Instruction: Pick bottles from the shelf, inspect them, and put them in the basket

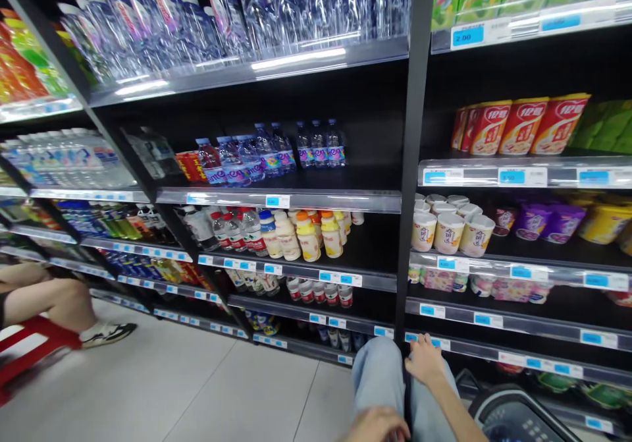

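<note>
Right hand [425, 359] laid on the right knee of the jeans [378, 369], it is seen with the fingers loosely parted and slightly bent, in an open pose. Farther down the other thigh the left hand [378, 424] is blurred and cut by the lower edge of the view; whether anything is gripped by it cannot be told. The jeans, touched by the right hand, are placed close in front of the shelves, where two bays are divided by a dark post [416, 99]. Just beside the right thigh a dark basket [518, 396] is partly shown.

In the middle bay, large bottles [301, 7] are lined up along the front edge of the top shelf. One shelf lower, small bottles [266, 155] are grouped from near the left end to past the middle, and below these, milk drinks [309, 238] are packed.

In the right bay, white cups [449, 231] are stacked at the left end of their shelf, with purple tubs [563, 223] set farther right; red boxes [523, 126] are stood one shelf higher. At the far left, on the tiled floor [237, 383], a red stool [29, 350] is seen by another person's leg [59, 297].
</note>
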### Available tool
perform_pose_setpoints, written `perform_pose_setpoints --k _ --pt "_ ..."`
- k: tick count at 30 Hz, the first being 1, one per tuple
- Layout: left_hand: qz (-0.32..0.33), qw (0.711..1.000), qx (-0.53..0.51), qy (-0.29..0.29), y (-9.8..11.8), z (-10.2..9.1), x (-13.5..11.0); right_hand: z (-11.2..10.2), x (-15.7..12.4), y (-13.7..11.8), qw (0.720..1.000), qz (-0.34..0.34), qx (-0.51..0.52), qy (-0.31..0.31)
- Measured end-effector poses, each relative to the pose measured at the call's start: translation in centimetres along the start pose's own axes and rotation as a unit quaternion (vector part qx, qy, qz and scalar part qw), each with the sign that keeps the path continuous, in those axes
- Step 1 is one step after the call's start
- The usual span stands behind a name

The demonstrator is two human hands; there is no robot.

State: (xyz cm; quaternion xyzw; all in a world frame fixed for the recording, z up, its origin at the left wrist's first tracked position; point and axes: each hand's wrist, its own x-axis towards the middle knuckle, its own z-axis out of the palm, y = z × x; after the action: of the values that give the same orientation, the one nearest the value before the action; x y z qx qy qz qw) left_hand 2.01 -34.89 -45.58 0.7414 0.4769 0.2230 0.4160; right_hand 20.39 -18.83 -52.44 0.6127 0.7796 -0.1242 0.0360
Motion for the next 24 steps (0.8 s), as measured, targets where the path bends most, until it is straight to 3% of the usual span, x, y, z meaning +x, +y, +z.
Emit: perform_pose_setpoints --k 2,4,7,10,13,16,19,24 --pt "-0.003 1.000 0.021 0.019 0.1 -3.7 0.9 -0.4 0.3 -0.6 1.000 0.000 0.010 -0.010" --pt "0.015 0.994 0.074 0.078 1.4 -8.1 1.8 -0.7 0.5 -1.3 1.000 -0.003 0.025 -0.014" --pt "0.060 0.979 0.088 0.173 4.9 -14.5 3.3 -0.8 0.7 -2.1 0.998 -0.016 0.058 -0.005" --pt "0.112 0.953 0.076 0.269 8.8 -19.3 4.8 -0.5 0.9 -2.7 0.994 -0.020 0.110 0.002" --pt "0.173 0.921 0.091 0.337 11.3 -22.6 6.1 0.0 1.3 -3.1 0.984 -0.019 0.179 0.012" --pt "0.223 0.894 0.080 0.380 12.5 -25.3 7.4 0.7 1.8 -4.1 0.975 -0.017 0.222 0.020" --pt "0.229 0.878 0.073 0.413 13.1 -27.9 8.4 1.5 2.4 -5.6 0.977 -0.011 0.211 0.008" --pt "0.219 0.834 0.146 0.485 14.8 -33.3 9.4 2.5 3.1 -7.5 0.987 -0.050 0.153 -0.005"
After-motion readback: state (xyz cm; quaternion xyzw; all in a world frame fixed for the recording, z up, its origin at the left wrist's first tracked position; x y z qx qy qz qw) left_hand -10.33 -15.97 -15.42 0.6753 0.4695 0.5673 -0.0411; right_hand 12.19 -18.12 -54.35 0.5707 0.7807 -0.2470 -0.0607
